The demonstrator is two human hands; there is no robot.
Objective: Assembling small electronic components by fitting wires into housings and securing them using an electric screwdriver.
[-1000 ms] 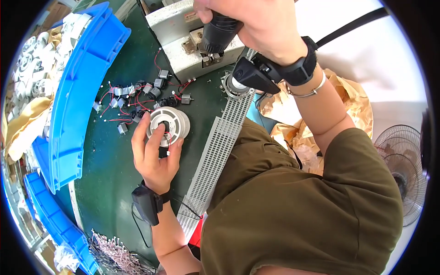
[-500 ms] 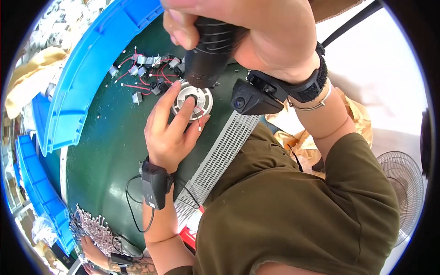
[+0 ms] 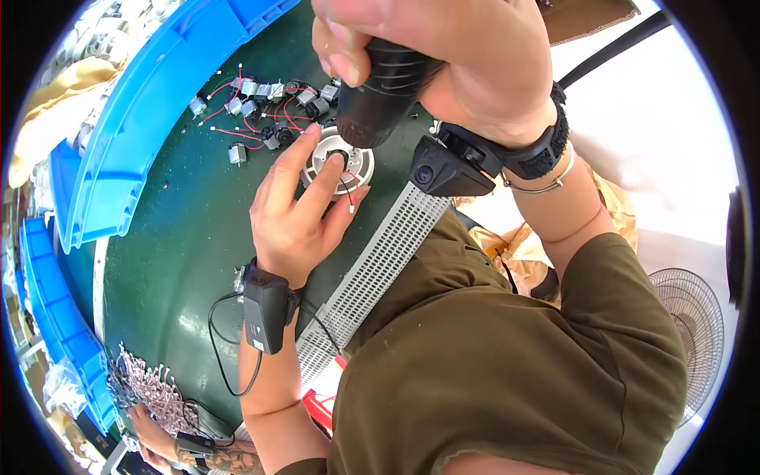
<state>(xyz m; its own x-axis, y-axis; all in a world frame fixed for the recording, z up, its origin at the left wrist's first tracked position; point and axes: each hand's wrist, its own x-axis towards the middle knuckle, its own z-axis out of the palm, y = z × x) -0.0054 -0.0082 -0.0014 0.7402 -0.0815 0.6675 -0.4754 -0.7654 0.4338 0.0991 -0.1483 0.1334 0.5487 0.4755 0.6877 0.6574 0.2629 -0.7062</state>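
Note:
My left hand (image 3: 294,207) holds a round white plastic housing (image 3: 362,173) down on the green tabletop. Its index finger presses a small black part at the housing's centre, while thumb and other fingers grip the rim. A short wire with a white plug hangs out beside the thumb. Above the housing, my right hand (image 3: 467,59) is wrapped round a black ribbed electric screwdriver (image 3: 378,99) pointed downward. The screwdriver's lower end overlaps the housing's far right edge; its bit is hidden, so contact cannot be told.
Several small motors (image 3: 269,91) with red wires lie beyond the housing. Blue trays (image 3: 146,134) line the left side. At lower left, another person's hand (image 3: 150,431) is by a pile of wired parts (image 3: 154,388). A perforated white strip (image 3: 380,265) edges the table near me.
The whole view has shifted slightly. Relative to the housing, the screwdriver's lower end has moved a little to the right. My left hand keeps its grip on the housing.

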